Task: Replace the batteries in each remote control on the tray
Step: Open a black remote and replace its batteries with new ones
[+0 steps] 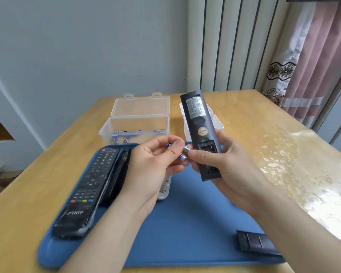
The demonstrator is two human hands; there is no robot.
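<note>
Right hand point(220, 166) grips a slim dark grey plastic remote point(202, 123) held above the blue rectangular tray point(185, 223), back side up, battery bay open and facing the camera. Left hand point(156, 160) pinches a small purple-and-gold cylindrical battery point(185, 153) just beside the open bay, touching the right fingertips. A dark grey battery cover point(252, 243) lies on the tray's near right part.

On the tray's left lie a black button remote in clear wrap point(87, 186), printed "THTF", a second black remote point(120, 174) just beside it, and a white remote point(163, 191) partly hidden under the left hand. The held remote carries a white label, print too small to read, and a round yellow sticker. An open clear plastic box point(134, 123) holding batteries stands behind the tray.
</note>
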